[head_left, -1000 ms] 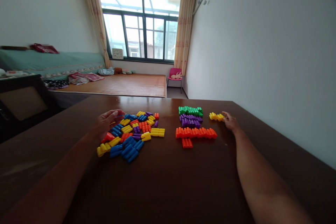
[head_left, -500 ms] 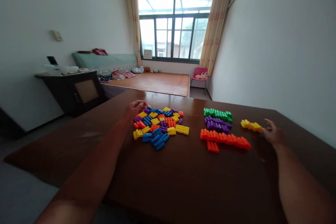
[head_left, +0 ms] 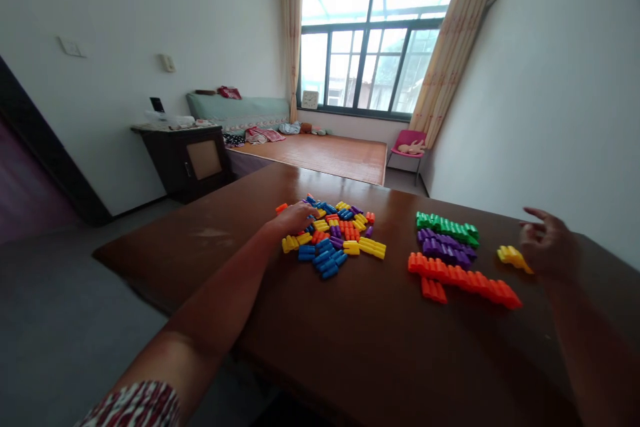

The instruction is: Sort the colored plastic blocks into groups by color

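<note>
My left hand (head_left: 296, 217) lies over the left side of a mixed pile of plastic building blocks, fingers stretched out and covering some of them. Among the loose pieces are blue blocks (head_left: 330, 260), orange blocks (head_left: 349, 230) and a long yellow block (head_left: 373, 247). One orange block (head_left: 281, 208) sits just beyond my left wrist. On the right, my right hand (head_left: 547, 240) is raised with its fingers apart, beside a short joined yellow strip (head_left: 514, 257). The hand hides part of that strip's right end, and I see nothing in its grasp.
Joined rows of green blocks (head_left: 447, 229), purple blocks (head_left: 447, 248) and orange blocks (head_left: 463, 280) lie between the pile and my right hand. A shorter orange piece (head_left: 433, 290) touches the long row's near side. Beyond the brown table (head_left: 380, 333) stands a pink chair (head_left: 407, 143).
My left hand has moved from the pile's far left edge onto the blocks. My right hand has lifted off the yellow strip's end, fingers spreading. The camera has turned left.
</note>
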The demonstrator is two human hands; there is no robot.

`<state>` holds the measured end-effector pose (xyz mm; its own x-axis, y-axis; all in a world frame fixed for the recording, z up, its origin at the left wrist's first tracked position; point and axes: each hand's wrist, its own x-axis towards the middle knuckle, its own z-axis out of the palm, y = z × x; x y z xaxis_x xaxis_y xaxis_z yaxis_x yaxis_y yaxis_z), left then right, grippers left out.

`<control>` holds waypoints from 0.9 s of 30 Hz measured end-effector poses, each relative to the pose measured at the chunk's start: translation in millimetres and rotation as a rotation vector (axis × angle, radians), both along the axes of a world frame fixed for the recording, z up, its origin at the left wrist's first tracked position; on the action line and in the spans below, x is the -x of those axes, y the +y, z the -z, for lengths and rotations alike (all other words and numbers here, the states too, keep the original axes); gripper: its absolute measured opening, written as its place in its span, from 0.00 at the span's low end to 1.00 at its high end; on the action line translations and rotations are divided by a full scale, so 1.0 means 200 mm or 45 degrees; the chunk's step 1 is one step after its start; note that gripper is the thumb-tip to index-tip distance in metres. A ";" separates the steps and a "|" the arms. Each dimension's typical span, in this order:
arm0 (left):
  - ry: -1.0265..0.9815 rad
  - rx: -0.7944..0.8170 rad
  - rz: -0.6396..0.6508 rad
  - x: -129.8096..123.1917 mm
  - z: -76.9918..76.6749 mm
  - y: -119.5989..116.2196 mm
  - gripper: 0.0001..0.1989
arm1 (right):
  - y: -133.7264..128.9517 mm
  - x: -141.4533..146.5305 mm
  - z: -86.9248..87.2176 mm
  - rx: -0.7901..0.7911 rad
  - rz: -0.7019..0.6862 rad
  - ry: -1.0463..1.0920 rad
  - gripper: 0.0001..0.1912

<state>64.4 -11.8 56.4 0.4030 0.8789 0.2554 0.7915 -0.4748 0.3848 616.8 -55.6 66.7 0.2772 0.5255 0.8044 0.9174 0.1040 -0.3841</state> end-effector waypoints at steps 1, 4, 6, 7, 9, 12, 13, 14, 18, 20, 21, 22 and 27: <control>0.034 0.016 -0.004 0.01 -0.02 -0.01 0.10 | -0.01 0.05 -0.02 0.006 -0.036 0.009 0.24; 0.135 0.222 0.062 0.06 -0.09 -0.04 0.09 | -0.03 0.20 -0.07 -0.009 -0.174 -0.024 0.23; 0.151 0.367 0.097 0.08 -0.11 -0.06 0.14 | -0.04 0.27 -0.08 -0.017 -0.273 -0.070 0.21; 0.167 0.398 0.097 0.08 -0.11 -0.06 0.17 | -0.04 0.30 -0.09 -0.015 -0.306 -0.092 0.20; 0.230 0.371 0.077 0.07 -0.10 -0.07 0.22 | -0.04 0.35 -0.09 0.004 -0.338 -0.132 0.18; 0.381 0.216 0.044 0.02 -0.09 -0.07 0.19 | -0.05 0.39 -0.10 0.038 -0.358 -0.167 0.16; 0.406 0.145 0.029 0.00 -0.08 -0.07 0.17 | -0.05 0.41 -0.10 0.049 -0.369 -0.173 0.16; 0.401 0.066 0.019 -0.04 -0.08 -0.08 0.15 | -0.05 0.42 -0.10 0.058 -0.383 -0.178 0.16; 0.203 -0.157 0.199 -0.24 -0.04 -0.14 0.13 | -0.05 0.48 -0.09 0.082 -0.447 -0.180 0.15; 0.187 -0.158 0.357 -0.36 -0.01 -0.19 0.15 | -0.05 0.51 -0.07 0.092 -0.492 -0.174 0.15; 0.222 -0.149 0.383 -0.41 0.00 -0.21 0.15 | -0.04 0.52 -0.06 0.098 -0.519 -0.172 0.15; 0.275 -0.137 0.384 -0.45 0.02 -0.22 0.16 | -0.04 0.54 -0.05 0.107 -0.548 -0.174 0.15; 0.395 -0.067 0.284 -0.50 0.06 -0.24 0.18 | -0.07 0.64 -0.04 0.186 -0.691 -0.229 0.15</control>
<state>164.5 -60.7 45.3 0.6481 0.7497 0.1340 0.7414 -0.6613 0.1137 487.9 -69.1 73.8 -0.1962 0.6629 0.7225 0.7999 0.5343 -0.2731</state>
